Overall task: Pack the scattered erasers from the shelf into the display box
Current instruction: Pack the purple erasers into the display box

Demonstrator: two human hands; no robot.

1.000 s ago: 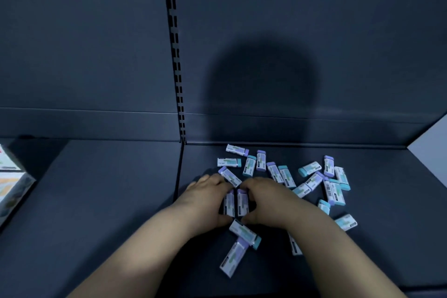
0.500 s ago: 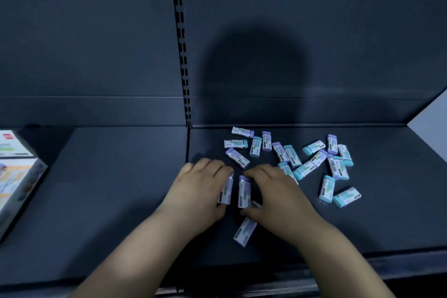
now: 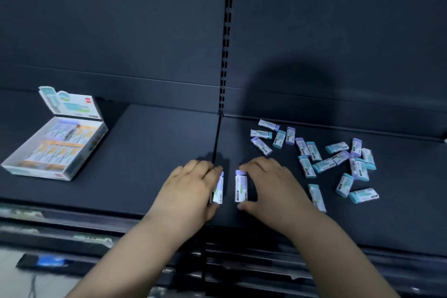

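Several small erasers [image 3: 324,164] in white sleeves with purple or teal ends lie scattered on the right half of the dark shelf. My left hand [image 3: 193,186] grips erasers [image 3: 219,189] between fingers and thumb near the shelf's front middle. Beside it, my right hand [image 3: 268,184] holds other erasers [image 3: 241,186] the same way; how many each hand has is hidden. The white display box [image 3: 14,164] stands open at the far left of the shelf, lid flap up, with rows of erasers inside.
A slotted upright [image 3: 226,38] splits the dark back wall, and a seam [image 3: 216,138] runs down the shelf between its two halves. The shelf's front edge [image 3: 96,210] lies just below my hands. Lower shelving shows beneath.
Both hands have drawn back toward the shelf's front edge and leftward with erasers in them, away from the pile. The view has swung left, bringing the whole display box into sight.
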